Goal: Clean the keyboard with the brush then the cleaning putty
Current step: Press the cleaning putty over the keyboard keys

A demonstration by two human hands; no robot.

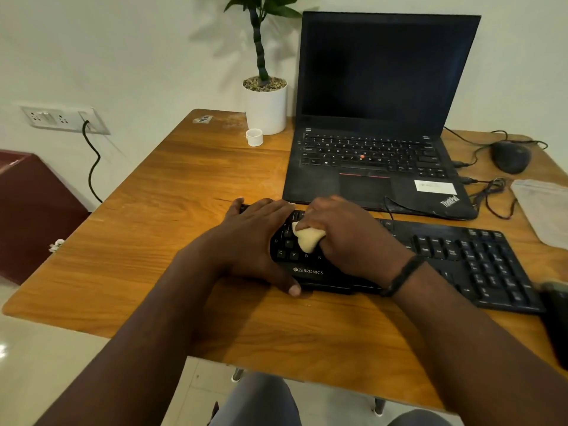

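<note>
Both hands [304, 238] on keyboard [461, 256], putty [308, 237] apparently right.

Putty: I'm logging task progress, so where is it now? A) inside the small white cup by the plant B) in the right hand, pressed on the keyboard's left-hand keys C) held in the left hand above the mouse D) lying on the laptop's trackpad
B: the right hand grips the pale putty against the keyboard keys, while the left hand steadies its end.
</note>
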